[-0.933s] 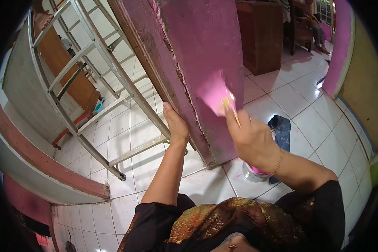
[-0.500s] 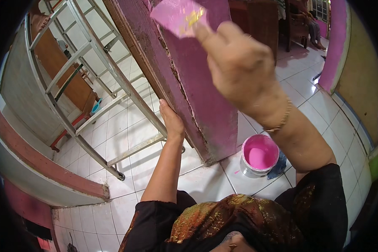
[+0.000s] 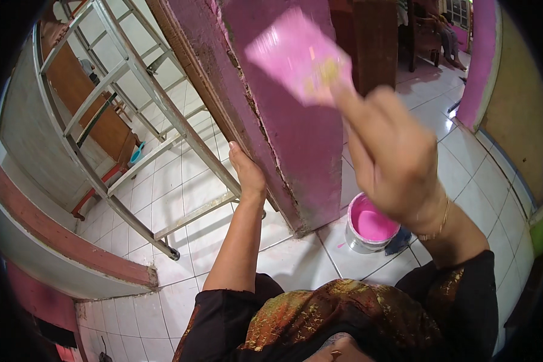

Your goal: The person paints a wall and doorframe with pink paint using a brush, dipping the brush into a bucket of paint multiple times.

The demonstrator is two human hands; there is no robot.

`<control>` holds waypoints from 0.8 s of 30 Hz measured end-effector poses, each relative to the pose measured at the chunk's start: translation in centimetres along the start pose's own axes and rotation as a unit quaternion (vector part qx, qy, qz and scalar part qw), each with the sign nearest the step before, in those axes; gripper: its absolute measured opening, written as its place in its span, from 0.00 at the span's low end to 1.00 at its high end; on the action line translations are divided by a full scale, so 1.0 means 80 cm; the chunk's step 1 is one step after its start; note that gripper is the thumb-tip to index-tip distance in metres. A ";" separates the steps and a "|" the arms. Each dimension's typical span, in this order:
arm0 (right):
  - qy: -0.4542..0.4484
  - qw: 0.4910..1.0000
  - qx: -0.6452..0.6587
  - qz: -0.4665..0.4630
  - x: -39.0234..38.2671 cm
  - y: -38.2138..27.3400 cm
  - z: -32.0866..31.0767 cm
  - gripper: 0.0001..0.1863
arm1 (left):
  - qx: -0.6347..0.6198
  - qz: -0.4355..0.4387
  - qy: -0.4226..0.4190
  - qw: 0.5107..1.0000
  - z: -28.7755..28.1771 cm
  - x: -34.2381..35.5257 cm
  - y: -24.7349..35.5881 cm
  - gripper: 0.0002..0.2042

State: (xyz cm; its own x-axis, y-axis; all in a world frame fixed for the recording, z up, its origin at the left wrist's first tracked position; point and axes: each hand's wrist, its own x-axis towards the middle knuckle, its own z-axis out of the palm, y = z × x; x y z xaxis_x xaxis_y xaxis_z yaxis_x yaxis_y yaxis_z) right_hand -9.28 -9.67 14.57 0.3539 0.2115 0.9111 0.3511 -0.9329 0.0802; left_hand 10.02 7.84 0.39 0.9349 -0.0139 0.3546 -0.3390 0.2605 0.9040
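Observation:
My right hand [image 3: 398, 154], slightly blurred, is closed on a flat paintbrush [image 3: 301, 57] coated in pink, with a yellowish patch near its grip. The brush is raised in front of the pink wall end [image 3: 295, 145]; whether it touches cannot be told. My left hand [image 3: 247, 172] lies against the brown wooden door frame [image 3: 208, 90], its thumb stretched upward and its other fingers mostly hidden. A rough crack runs between frame and wall. Below my right forearm, a bucket of pink paint [image 3: 353, 238] stands on the floor.
A metal ladder [image 3: 163, 102] stands just left of the frame. Dark blue cloth [image 3: 398, 242] lies beside the bucket on white floor tiles [image 3: 295, 262]. A low curved wall [image 3: 72, 247] is at the left. Someone's legs [image 3: 451, 48] show in the far room.
My right hand and the paintbrush have moved right and down, away from the wall's cracked edge. My left hand stays in place on the frame.

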 end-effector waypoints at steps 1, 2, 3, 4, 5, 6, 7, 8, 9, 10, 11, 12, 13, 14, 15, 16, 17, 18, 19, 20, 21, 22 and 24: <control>0.048 0.999 0.006 -0.008 0.020 0.009 0.012 0.24 | -0.015 -0.004 -0.005 1.000 -0.004 0.000 -0.003 0.30; 0.080 0.996 -0.015 -0.025 0.042 0.018 0.020 0.21 | -0.033 -0.004 -0.015 0.999 -0.002 0.002 0.000 0.30; 0.110 0.993 -0.033 -0.040 0.053 0.020 0.026 0.19 | -0.032 -0.004 -0.018 0.999 -0.001 0.002 0.002 0.30; 0.112 0.992 -0.034 -0.039 0.054 0.015 0.031 0.19 | -0.033 -0.002 -0.024 0.999 0.001 0.003 0.004 0.30; 0.070 0.995 -0.064 -0.029 0.051 0.012 0.041 0.19 | -0.038 -0.001 -0.031 0.999 0.004 0.003 0.003 0.30; 0.029 0.996 -0.087 -0.019 0.045 0.009 0.053 0.20 | -0.036 -0.002 -0.030 0.999 0.002 0.003 0.002 0.30; 0.012 0.995 -0.096 -0.020 0.025 0.004 0.065 0.21 | -0.026 -0.008 -0.016 1.000 0.000 0.004 0.000 0.29; -0.006 0.994 -0.105 -0.025 0.001 -0.004 0.073 0.22 | -0.018 -0.013 -0.002 1.000 -0.002 0.004 -0.002 0.29; -0.050 0.993 -0.101 -0.038 -0.019 -0.006 0.071 0.20 | -0.020 -0.013 -0.002 1.000 -0.001 0.004 -0.003 0.29; -0.094 0.989 -0.099 -0.050 -0.040 -0.005 0.063 0.19 | -0.013 -0.015 0.006 1.000 0.004 0.002 -0.003 0.29; -0.094 0.989 -0.104 -0.048 -0.058 -0.004 0.049 0.19 | -0.007 -0.016 0.011 1.000 0.010 0.001 -0.004 0.30; -0.139 0.987 -0.064 -0.047 -0.071 -0.006 0.037 0.20 | -0.002 -0.012 0.014 1.000 0.004 0.001 -0.001 0.30; -0.185 0.981 -0.025 -0.047 -0.074 -0.008 0.030 0.20 | 0.007 -0.004 0.028 1.000 -0.002 0.003 -0.001 0.30; -0.185 0.981 -0.024 -0.048 -0.065 -0.011 0.020 0.20 | 0.011 0.001 0.041 0.999 -0.004 0.002 -0.003 0.30; -0.156 0.987 -0.032 -0.030 -0.050 -0.014 0.004 0.20 | 0.008 -0.004 0.041 0.999 -0.003 0.002 -0.006 0.30; -0.127 0.991 -0.039 -0.012 -0.035 -0.016 -0.007 0.19 | -0.004 -0.007 0.019 1.000 -0.004 0.002 -0.006 0.30; -0.069 0.996 -0.049 -0.024 -0.016 -0.011 -0.013 0.18 | -0.016 -0.008 -0.008 1.000 0.001 0.003 -0.005 0.30; -0.006 0.998 -0.049 -0.038 0.005 -0.004 -0.010 0.17 | -0.011 -0.006 -0.006 1.000 0.000 0.001 -0.002 0.30; -0.004 0.998 -0.050 -0.037 0.023 0.006 0.001 0.17 | -0.028 -0.002 0.000 1.000 0.003 0.000 -0.001 0.30; 0.054 0.995 -0.058 -0.062 0.042 0.015 0.013 0.18 | -0.044 0.004 0.009 0.999 0.002 -0.001 0.004 0.30; 0.108 0.988 -0.072 -0.087 0.051 0.018 0.022 0.18 | -0.046 0.005 0.006 0.999 0.006 -0.001 0.008 0.30; 0.109 0.987 -0.076 -0.088 0.051 0.015 0.031 0.18 | -0.050 0.010 -0.017 0.999 0.009 -0.001 0.012 0.30; 0.037 0.995 -0.073 -0.048 0.043 0.011 0.060 0.20 | -0.051 0.013 -0.038 0.998 0.008 -0.003 0.015 0.29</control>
State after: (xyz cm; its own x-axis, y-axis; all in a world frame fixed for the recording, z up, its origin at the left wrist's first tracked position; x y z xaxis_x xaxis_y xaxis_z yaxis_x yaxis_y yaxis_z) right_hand -3.61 -8.36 15.86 0.2576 0.2851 0.9232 0.2487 -0.9429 0.2217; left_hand 9.29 7.53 1.56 0.9142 -0.0778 0.3977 -0.3467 0.3578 0.8670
